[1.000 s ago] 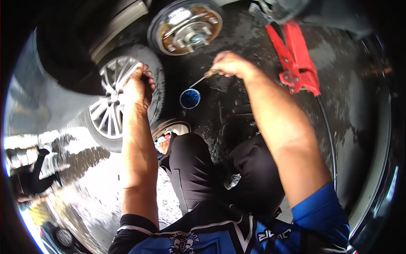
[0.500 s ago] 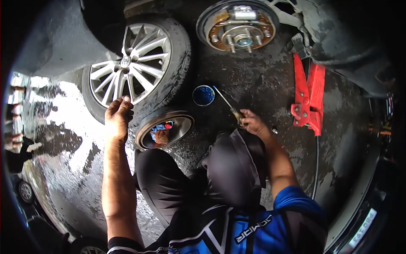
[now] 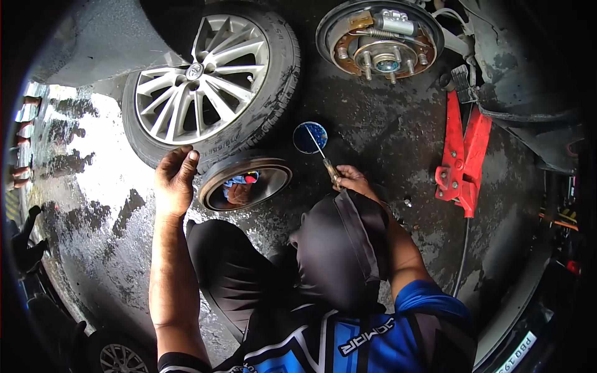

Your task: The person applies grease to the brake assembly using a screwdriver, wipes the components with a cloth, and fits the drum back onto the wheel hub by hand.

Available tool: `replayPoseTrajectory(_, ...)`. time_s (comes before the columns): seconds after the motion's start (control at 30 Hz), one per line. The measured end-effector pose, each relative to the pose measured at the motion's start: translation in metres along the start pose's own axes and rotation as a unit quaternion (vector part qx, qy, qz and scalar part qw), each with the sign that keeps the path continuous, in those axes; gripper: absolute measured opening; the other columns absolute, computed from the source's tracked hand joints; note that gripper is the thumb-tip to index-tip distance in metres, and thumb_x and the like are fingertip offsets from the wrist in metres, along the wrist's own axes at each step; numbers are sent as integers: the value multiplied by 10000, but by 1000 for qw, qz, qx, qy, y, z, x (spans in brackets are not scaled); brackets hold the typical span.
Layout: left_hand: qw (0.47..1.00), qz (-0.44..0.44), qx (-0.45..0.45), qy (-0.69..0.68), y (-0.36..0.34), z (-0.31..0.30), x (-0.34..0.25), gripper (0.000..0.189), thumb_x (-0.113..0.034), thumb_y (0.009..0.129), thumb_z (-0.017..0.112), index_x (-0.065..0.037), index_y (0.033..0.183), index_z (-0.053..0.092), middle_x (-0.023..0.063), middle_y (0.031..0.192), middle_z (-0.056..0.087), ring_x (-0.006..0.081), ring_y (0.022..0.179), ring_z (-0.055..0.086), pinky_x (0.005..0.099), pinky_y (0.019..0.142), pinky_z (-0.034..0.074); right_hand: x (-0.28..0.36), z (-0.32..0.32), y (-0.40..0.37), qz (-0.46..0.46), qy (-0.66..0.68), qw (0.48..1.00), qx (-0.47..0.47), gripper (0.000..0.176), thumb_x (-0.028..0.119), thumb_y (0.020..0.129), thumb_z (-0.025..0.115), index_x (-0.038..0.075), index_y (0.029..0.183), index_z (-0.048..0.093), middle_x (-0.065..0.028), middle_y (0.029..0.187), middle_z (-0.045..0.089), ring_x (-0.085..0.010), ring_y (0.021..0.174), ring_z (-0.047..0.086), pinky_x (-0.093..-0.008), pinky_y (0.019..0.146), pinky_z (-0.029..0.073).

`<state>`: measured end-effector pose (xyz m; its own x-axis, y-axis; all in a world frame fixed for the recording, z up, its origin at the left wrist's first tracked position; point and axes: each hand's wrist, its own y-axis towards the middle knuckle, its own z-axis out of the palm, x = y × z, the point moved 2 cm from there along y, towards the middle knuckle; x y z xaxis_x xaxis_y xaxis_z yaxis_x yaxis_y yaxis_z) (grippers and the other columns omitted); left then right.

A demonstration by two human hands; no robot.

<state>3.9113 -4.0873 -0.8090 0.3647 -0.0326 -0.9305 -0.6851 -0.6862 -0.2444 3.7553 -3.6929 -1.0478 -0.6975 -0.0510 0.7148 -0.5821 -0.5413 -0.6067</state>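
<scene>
Your R hand [image 3: 352, 180], just R of ctr in the frame, has its grip closed on the amber handle of the screwdriver [image 3: 331, 173]. The tool's long axis runs up & slightly L from that grip, so the shaft points away from you, w/ the tip end over the blue stuff [image 3: 302, 136] in the round tin [image 3: 295, 139], upper ctr of the frame. Can't tell if the tip touches the blue or sits just above it. That line is what counts: tin up-L of the R grip, shaft bridging the gap btwn them, R hand clearly nearer than the L. Your L hand [image 3: 175, 183], L of ctr, has thumb & index pressed together just below the tire [image 3: 280, 93] in view; nothing shows btwn the tips, though something tiny could be hidden. The drum [image 3: 249, 160] lies btwn your L hand & the tin, tilted, w/ its open side toward you. The hub [image 3: 380, 53] is farther out, up-R of the tin, top of the frame, well apart from the screwdriver's tip.
</scene>
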Motion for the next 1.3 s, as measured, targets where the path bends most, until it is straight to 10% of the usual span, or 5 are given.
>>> replayPoseTrajectory(0.5, 999, -12, -19, 46, -16, -23, 8, 395, -236, 903, 678, 67, 1141, 595, 107, 945, 678, 153, 838, 622, 276, 785, 500, -22, 23, 48, -22, -58, 998, -25, 478, 2, 839, 632, -36, 1280, 452, -128, 1058, 609, -216, 860, 640, -352, 715, 550)
replayPoseTrajectory(0.67, 996, -31, -25, 78, -24, -35, 1, 449, -271, 870, 705, 69, 1144, 601, 207, 1054, 679, 234, 997, 653, 349, 892, 495, -35, -6, 76, 197, 66, 978, -13, 458, 38, 895, 597, 108, 1317, 432, -133, 1173, 577, -276, 1062, 606, -504, 866, 531)
replayPoseTrajectory(0.83, 993, -11, -20, 114, -23, -46, 11, 448, -307, 889, 678, 54, 1143, 603, 196, 1025, 684, 233, 1006, 649, 337, 901, 495, 21, 30, 54, 80, -5, 985, 154, 267, 82, 953, 555, 129, 1211, 503, -40, 1058, 580, -165, 1008, 568, -401, 829, 533)
replayPoseTrajectory(1.0, 992, -9, -27, 126, -23, -54, 13, 500, -358, 871, 678, 53, 1147, 605, 235, 1062, 666, 306, 1046, 645, 374, 917, 497, 17, 43, 87, -110, -37, 993, 3, 284, 47, 848, 672, 61, 1094, 531, -41, 851, 601, -116, 634, 564, -276, 526, 491)
replayPoseTrajectory(1.3, 991, -17, -58, 121, -41, -77, 9, 499, -350, 858, 678, 40, 1161, 603, 245, 1071, 657, 330, 1053, 638, 378, 919, 493, 39, 58, 76, -185, -394, 896, -89, 332, 206, 815, 764, -24, 937, 558, -87, 836, 612, -152, 687, 580, -315, 618, 490)
